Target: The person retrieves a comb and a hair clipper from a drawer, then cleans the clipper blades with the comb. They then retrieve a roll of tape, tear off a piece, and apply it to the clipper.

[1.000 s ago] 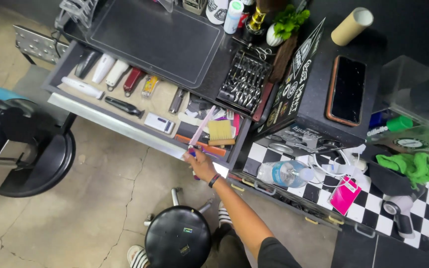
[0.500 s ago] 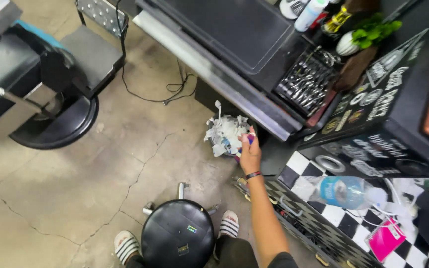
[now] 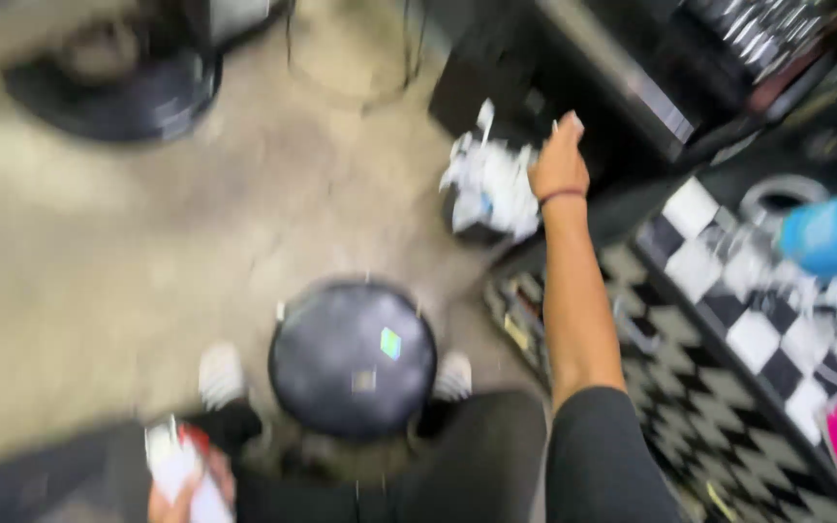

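Overflowing with crumpled white paper, a small bin (image 3: 489, 189) sits at nine o'clock of the right hand (image 3: 558, 160), just beside it; blur hides that grip. Left hand (image 3: 181, 479), far lower, clutches white papers (image 3: 174, 463).

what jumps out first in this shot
The right hand is stretched out above a small bin heaped with crumpled white paper, upper middle. Below it a round black stool sits on the concrete floor, and a black-and-white checkered surface fills the right side. The left hand, bottom left, holds something white, too blurred to identify.
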